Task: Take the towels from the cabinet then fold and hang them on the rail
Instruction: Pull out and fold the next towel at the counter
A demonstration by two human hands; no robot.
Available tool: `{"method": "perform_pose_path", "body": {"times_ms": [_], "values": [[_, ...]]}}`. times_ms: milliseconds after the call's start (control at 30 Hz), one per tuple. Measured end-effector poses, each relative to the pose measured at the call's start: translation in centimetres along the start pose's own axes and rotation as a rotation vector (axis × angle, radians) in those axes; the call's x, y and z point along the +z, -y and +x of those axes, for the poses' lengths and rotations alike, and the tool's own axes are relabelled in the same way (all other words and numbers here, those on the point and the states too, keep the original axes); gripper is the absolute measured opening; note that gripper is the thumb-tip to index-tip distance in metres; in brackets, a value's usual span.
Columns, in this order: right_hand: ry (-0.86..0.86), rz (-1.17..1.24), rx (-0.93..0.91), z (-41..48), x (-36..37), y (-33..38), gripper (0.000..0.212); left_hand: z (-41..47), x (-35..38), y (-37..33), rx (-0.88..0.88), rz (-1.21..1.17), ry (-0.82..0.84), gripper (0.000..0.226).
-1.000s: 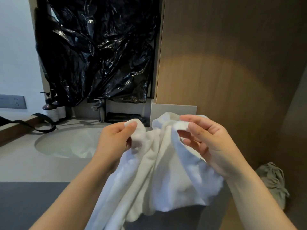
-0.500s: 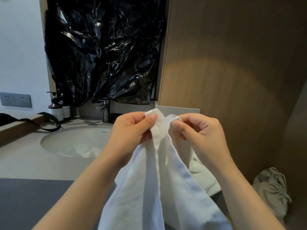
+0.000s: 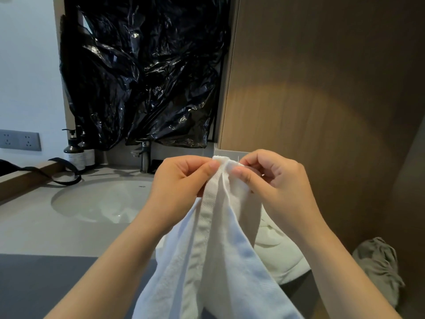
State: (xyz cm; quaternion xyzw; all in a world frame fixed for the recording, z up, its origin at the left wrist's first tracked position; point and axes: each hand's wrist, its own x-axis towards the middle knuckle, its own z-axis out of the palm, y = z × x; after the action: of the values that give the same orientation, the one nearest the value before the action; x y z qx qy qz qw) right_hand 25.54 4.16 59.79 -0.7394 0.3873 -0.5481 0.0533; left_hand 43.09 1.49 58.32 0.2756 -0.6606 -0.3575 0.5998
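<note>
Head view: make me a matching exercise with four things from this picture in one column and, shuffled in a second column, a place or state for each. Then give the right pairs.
Things:
1. towel
2. pump bottles
3. black plastic sheet
4. tap

Places or states:
A. hangs above the sink
B. pinched at the top edge by the left hand and right hand
C. stands at the back edge of the sink, in the middle
D. stand in the left back corner of the counter

Pairs: 1-B, 2-D, 3-A, 4-C

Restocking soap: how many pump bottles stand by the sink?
2. One dark pump bottle stands at the back left of the counter; a second bottle is close behind it, to its right, partly hidden.
</note>
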Motion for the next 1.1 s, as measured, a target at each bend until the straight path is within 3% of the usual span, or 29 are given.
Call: {"method": "perform_pose_path", "body": {"times_ms": [167, 500, 900, 1100], "values": [[0.03, 0.024, -0.018, -0.1, 0.0, 0.6, 0.023, -0.4, -0.2, -0.2, 0.044, 0.08, 0.05, 0.02], [0.002, 0.044, 0.021, 0.0, 0.4, 0.3, 0.009, -1.1, -0.3, -0.1, 0.039, 0.081, 0.127, 0.026], [0.017, 0.048, 0.011, 0.1, 0.7, 0.1, 0.011, -1.3, -0.1, 0.1, 0.186, 0.307, 0.098, 0.04], [0.217, 0.242, 0.079, 0.6, 0.1, -0.4, 0.017, -1.1, -0.6, -0.6, 0.208, 0.342, 0.061, 0.037]]}}
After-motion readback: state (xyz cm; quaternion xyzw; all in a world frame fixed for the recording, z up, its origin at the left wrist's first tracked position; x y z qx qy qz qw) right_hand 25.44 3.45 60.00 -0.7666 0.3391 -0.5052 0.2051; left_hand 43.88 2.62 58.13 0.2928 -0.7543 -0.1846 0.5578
